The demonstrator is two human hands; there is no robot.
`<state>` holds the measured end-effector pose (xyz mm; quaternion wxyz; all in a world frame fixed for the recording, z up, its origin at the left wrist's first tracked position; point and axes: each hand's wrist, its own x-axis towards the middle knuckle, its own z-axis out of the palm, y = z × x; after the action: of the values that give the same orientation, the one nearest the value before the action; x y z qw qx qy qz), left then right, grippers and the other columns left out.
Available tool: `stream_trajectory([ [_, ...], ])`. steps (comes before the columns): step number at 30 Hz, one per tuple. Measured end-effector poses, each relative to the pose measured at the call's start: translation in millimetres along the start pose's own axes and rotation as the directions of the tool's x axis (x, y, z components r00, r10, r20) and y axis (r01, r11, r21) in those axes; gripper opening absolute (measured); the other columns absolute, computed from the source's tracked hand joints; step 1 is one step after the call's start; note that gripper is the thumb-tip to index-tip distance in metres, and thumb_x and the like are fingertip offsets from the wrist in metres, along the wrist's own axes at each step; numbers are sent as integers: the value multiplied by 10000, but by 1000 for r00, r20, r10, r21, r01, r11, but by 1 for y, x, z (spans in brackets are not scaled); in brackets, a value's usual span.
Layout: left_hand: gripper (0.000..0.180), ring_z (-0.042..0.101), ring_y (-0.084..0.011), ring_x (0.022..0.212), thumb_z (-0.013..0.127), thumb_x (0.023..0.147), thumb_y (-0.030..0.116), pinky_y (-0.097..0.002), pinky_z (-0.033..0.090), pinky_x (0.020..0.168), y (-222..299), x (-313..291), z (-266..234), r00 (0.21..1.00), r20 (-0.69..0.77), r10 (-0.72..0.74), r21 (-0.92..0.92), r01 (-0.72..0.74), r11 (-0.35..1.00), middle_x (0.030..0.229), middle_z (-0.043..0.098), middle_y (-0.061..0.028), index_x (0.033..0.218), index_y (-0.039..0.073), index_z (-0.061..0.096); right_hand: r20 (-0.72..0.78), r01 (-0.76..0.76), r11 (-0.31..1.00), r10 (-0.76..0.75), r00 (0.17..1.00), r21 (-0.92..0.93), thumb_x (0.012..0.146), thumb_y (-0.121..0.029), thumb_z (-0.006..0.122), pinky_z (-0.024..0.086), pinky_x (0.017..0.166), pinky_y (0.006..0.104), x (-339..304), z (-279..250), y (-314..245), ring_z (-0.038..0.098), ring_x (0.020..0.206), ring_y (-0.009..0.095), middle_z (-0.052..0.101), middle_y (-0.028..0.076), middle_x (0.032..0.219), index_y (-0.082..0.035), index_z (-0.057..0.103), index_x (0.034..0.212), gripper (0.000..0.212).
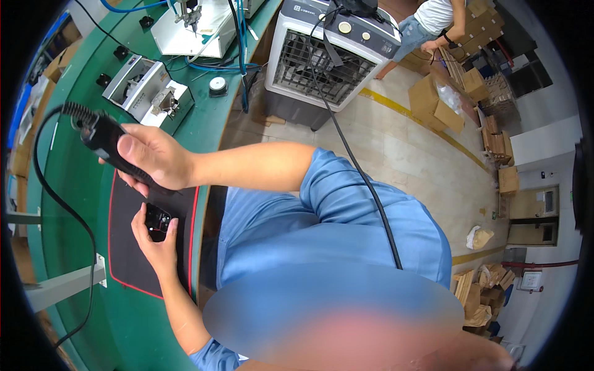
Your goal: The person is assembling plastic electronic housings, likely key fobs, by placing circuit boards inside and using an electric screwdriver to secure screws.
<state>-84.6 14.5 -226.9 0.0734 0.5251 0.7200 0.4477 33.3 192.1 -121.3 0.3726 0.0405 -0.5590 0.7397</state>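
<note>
Head view: right hand (154, 157) clamped on black electric screwdriver (102, 139), left of centre. Left hand (156, 238) grips small black part (157, 221) on black mat (127, 247), lower left. Open cardboard box (433, 105) upper right holds clear plastic bag (450, 96).

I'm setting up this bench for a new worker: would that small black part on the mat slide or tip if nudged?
The small black part looks flat and low, so tipping seems unlikely. It probably slides little on the black mat, and the left hand steadies it. It seems light.
</note>
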Motion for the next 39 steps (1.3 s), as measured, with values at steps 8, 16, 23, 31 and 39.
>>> stream_trajectory([
  [8,745,549,-341,1230,886,690,139,-417,422,1065,8,-5,-5,999,-2,-35,19,36,999,1305,569,-164,1363,47,580,31,225,949,-224,974,-221,1004,-644,401,496,468,281,57,-37,-13,600,513,158,608,96,719,-26,545,1120,645],
  [16,811,536,-311,1258,903,671,207,-432,355,1078,6,-5,-4,997,35,-76,23,75,997,1324,572,-127,1390,79,552,-171,282,931,-325,930,-233,962,-777,290,462,478,281,109,-73,-42,535,513,175,536,64,683,-15,544,1188,834],
  [23,815,537,-296,1254,913,667,221,-423,364,1064,6,-4,-7,997,51,-60,7,59,998,1321,575,-109,1387,92,553,-232,216,884,-332,914,-416,977,-753,300,452,460,277,108,-77,-33,520,495,174,528,69,683,-20,522,1185,794],
  [31,810,535,-296,1252,909,672,242,-427,358,1067,8,-3,-10,994,71,-79,22,78,997,1316,579,-104,1384,89,553,-242,148,918,-248,938,-368,947,-793,303,453,461,290,103,-98,-12,512,496,172,509,58,688,-40,494,1205,819],
  [39,822,529,-299,1255,907,675,257,-426,362,1058,7,-5,-9,996,62,-70,19,69,997,1314,576,-117,1391,81,542,30,109,982,-106,994,-156,920,-826,311,447,444,302,107,-123,-9,491,464,171,497,54,667,-45,524,1169,847],
])
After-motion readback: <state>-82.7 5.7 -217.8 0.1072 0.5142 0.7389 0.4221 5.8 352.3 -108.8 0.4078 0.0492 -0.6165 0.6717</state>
